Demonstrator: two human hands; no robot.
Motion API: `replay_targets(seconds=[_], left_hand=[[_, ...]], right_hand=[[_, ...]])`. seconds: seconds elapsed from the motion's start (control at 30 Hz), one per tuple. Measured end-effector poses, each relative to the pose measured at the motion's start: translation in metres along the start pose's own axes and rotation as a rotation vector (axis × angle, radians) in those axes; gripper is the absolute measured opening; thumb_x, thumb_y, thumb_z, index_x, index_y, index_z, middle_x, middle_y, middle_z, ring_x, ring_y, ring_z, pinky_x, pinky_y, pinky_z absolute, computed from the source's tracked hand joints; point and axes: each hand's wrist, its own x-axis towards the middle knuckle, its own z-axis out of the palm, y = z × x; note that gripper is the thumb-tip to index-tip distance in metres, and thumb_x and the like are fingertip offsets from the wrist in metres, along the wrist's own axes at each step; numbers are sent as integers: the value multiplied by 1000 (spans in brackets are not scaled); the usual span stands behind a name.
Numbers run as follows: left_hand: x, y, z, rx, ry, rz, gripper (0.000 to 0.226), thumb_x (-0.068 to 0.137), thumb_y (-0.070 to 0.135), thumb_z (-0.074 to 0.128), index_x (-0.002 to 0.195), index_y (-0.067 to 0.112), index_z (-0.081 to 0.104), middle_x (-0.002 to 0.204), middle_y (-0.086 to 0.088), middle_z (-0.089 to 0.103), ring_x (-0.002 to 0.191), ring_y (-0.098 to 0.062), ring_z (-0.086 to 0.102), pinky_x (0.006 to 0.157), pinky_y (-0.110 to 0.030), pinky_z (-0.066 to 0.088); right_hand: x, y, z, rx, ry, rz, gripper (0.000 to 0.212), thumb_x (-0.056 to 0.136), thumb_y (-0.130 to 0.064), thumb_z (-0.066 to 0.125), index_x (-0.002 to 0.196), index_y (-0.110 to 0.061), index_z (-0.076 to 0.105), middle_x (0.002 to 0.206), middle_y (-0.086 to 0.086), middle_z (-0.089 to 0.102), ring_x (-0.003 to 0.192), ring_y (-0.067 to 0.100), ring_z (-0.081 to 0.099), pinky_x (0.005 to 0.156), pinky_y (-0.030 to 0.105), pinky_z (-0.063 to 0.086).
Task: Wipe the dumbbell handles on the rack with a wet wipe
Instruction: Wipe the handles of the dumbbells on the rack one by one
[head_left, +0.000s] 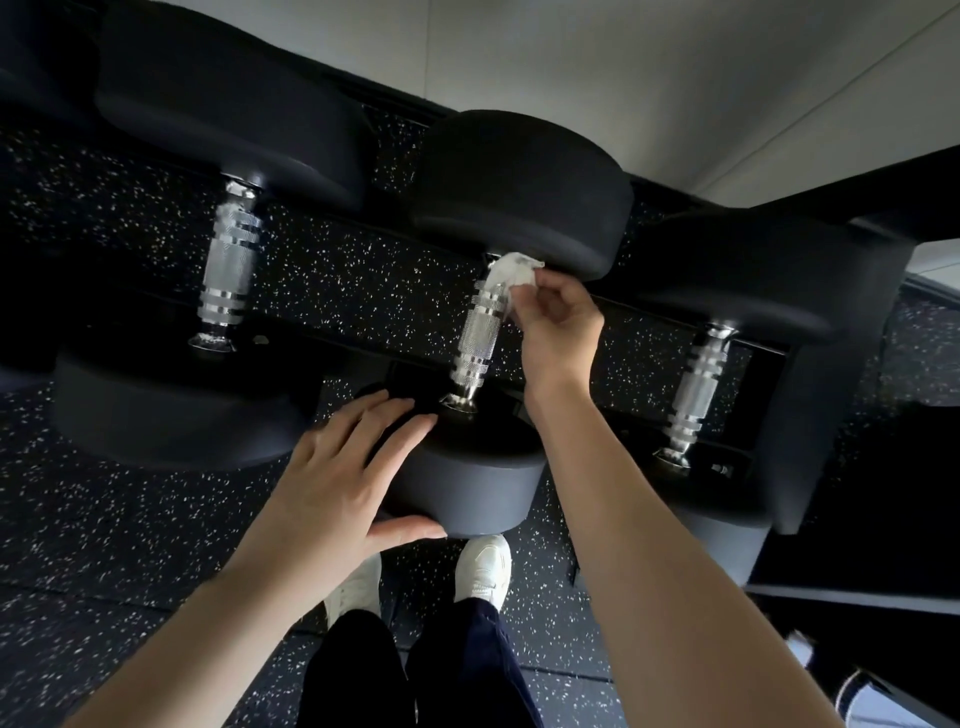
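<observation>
Three black dumbbells with knurled chrome handles lie side by side on a black rack. My right hand (558, 325) pinches a crumpled white wet wipe (511, 273) against the far end of the middle handle (480, 332), just under the far weight head (524, 192). My left hand (343, 478) lies flat with fingers spread on the near weight head (467, 483) of that middle dumbbell, thumb under its front edge. The left handle (231, 260) and the right handle (698, 384) are bare and untouched.
A black rack rail (395, 234) runs across under the handles, with a black upright frame (852, 374) at the right. Speckled black rubber floor lies below. My white shoes (483, 569) stand right under the middle dumbbell. A pale wall is behind the rack.
</observation>
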Motion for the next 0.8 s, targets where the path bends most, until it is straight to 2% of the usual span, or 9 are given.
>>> replay_targets(seconds=[0.07, 0.17, 0.23, 0.33, 0.4, 0.53, 0.67, 0.8], left_hand=[[0, 0, -1, 5, 0, 2, 79, 81, 72, 36, 136, 16, 43, 134, -6, 53, 127, -28, 48, 80, -46, 53], [1, 0, -2, 4, -11, -2, 80, 81, 73, 35, 136, 16, 42, 135, -5, 52, 129, -27, 47, 81, -46, 53], [0, 0, -1, -5, -15, -4, 79, 82, 74, 33, 136, 16, 42, 135, -5, 52, 129, -27, 47, 82, -46, 52], [0, 0, -1, -12, -15, -2, 79, 83, 74, 31, 136, 17, 42, 135, -5, 52, 128, -27, 47, 82, -45, 52], [1, 0, -1, -19, -12, -3, 79, 84, 75, 29, 136, 17, 42, 135, -5, 52, 128, -27, 47, 82, -45, 52], [1, 0, 0, -23, -6, -4, 80, 87, 76, 22, 136, 16, 43, 135, -5, 53, 128, -27, 47, 81, -45, 52], [1, 0, 1, -19, -9, -7, 80, 88, 76, 21, 137, 16, 43, 135, -6, 53, 128, -28, 47, 82, -47, 52], [0, -1, 2, -14, -2, -3, 81, 85, 75, 27, 137, 15, 42, 135, -6, 53, 128, -28, 46, 82, -47, 52]], right_hand=[[0, 3, 2, 3, 10, 29, 23, 84, -6, 65, 79, -29, 63, 80, 3, 71, 80, 22, 68, 83, 43, 56], [1, 3, 3, 7, -2, 69, 15, 85, -9, 64, 84, -24, 62, 77, 4, 71, 80, 27, 69, 83, 47, 55], [1, 2, 3, 81, -46, 110, 11, 88, -6, 60, 91, -17, 59, 73, 2, 68, 74, 23, 64, 85, 48, 54], [4, 4, 5, 202, -95, 139, 14, 90, 1, 54, 93, -12, 54, 72, 0, 63, 79, 17, 58, 92, 47, 49], [8, 6, 5, 296, -125, 144, 16, 90, 5, 51, 92, -11, 52, 71, 1, 61, 76, 18, 56, 87, 44, 49], [12, 10, 4, 480, -218, 172, 21, 90, 12, 45, 92, -8, 48, 56, -6, 59, 60, 8, 55, 70, 26, 50], [14, 13, -3, 499, -316, 178, 19, 91, 10, 45, 93, -9, 47, 52, -10, 58, 56, 3, 56, 81, 33, 49], [19, 18, -6, 474, -344, 166, 19, 90, 11, 48, 89, -8, 48, 63, 0, 63, 67, 13, 59, 89, 43, 48]])
